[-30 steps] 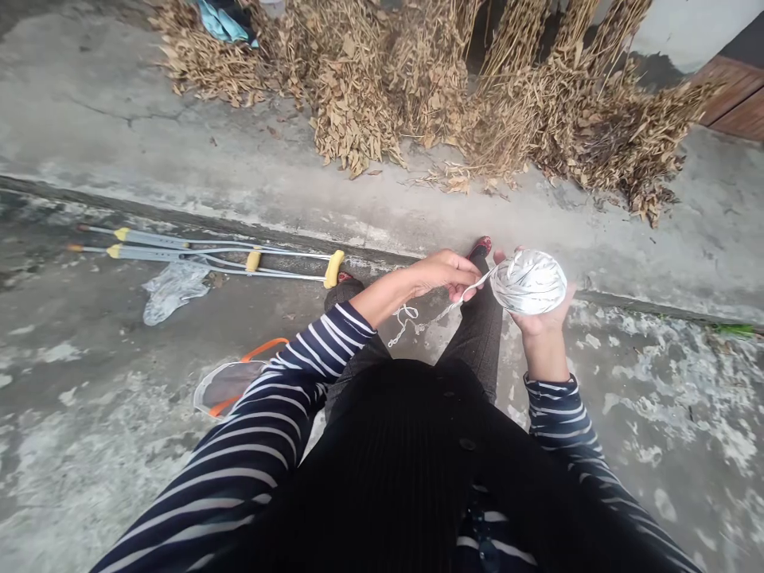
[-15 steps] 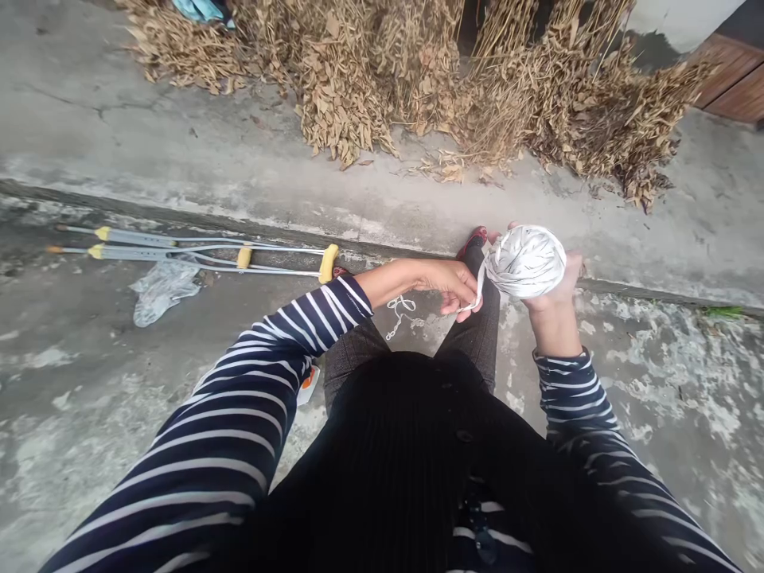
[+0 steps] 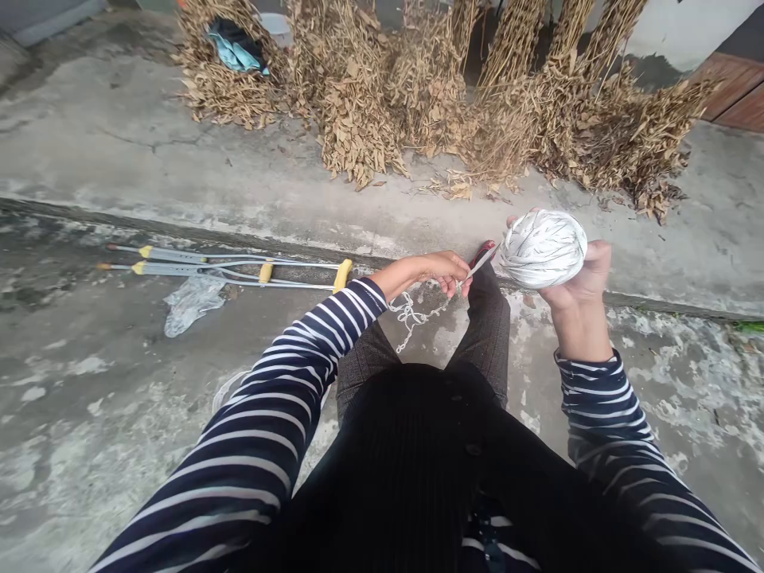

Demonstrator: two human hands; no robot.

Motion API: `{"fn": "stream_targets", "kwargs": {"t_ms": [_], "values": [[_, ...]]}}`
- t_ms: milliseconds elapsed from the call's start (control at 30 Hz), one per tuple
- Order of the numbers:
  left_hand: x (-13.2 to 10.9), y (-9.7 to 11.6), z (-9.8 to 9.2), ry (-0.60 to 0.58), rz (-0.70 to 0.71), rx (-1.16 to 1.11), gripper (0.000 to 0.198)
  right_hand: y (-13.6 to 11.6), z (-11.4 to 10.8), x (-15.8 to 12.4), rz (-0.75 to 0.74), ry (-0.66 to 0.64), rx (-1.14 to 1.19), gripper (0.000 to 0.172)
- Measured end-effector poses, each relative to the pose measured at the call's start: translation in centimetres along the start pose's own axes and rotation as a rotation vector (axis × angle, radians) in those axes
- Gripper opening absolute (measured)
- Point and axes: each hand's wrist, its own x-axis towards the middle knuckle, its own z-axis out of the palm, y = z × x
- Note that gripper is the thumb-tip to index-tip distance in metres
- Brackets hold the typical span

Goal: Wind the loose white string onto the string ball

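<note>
A large ball of white, flat yarn (image 3: 543, 248) rests in my right hand (image 3: 580, 288), whose fingers curl round its far and right sides. From the ball's left side a strand (image 3: 482, 264) runs taut to my left hand (image 3: 446, 270), which pinches it between closed fingers. Below my left hand a knotted or chained length of the white strand (image 3: 411, 315) hangs in loops between my knees, its lower end near the ground. Part of the ball hides the fingers behind it.
Two crutches with yellow pads (image 3: 239, 269) lie on the concrete to the left, beside a crumpled clear plastic bag (image 3: 194, 304). A low concrete step (image 3: 286, 227) crosses ahead, with dried plant bundles (image 3: 418, 103) on it. A blue and black cloth (image 3: 235, 48) lies among them.
My right hand has moved the ball a little up and right, away from my left hand. The strand between them is longer, and more of the chained length shows. The camera view has shifted.
</note>
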Motion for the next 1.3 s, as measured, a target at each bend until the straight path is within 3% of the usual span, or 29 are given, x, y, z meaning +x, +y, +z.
{"fn": "stream_targets", "kwargs": {"t_ms": [300, 433, 533, 600, 767, 900, 1100, 1300], "values": [[1.3, -2.0, -0.3, 0.065, -0.076, 0.012, 0.01, -3.2, 2.8, 0.0, -0.136, -0.062, -0.392, 0.088], [1.4, -1.9, -0.7, 0.028, -0.134, 0.062, 0.011, -5.2, 4.2, 0.3, -0.183, -0.101, -0.423, 0.073], [1.1, -2.1, 0.1, -0.084, -0.16, 0.079, 0.011, -6.2, 3.8, 1.1, -0.293, -0.107, -0.438, 0.047], [0.4, -2.3, 1.4, -0.226, -0.144, 0.045, 0.013, -6.2, 2.9, 1.9, -0.373, -0.084, -0.481, 0.043], [-3.0, -1.3, 5.8, -0.585, -0.033, -0.088, 0.017, -4.7, 1.0, 3.7, -0.389, -0.059, -0.586, 0.053], [-5.1, 1.2, 8.2, -0.704, 0.055, -0.143, 0.031, -4.0, 2.0, 4.0, -0.406, -0.168, -0.705, 0.067], [-6.8, 3.8, 9.0, -0.633, 0.132, -0.212, 0.05, -3.7, 3.5, 3.9, -0.388, -0.221, -0.827, 0.071], [-8.2, 4.2, 7.8, -0.416, 0.231, -0.339, 0.054, 0.3, 0.9, 3.6, -0.446, -0.288, -0.931, 0.055]]}}
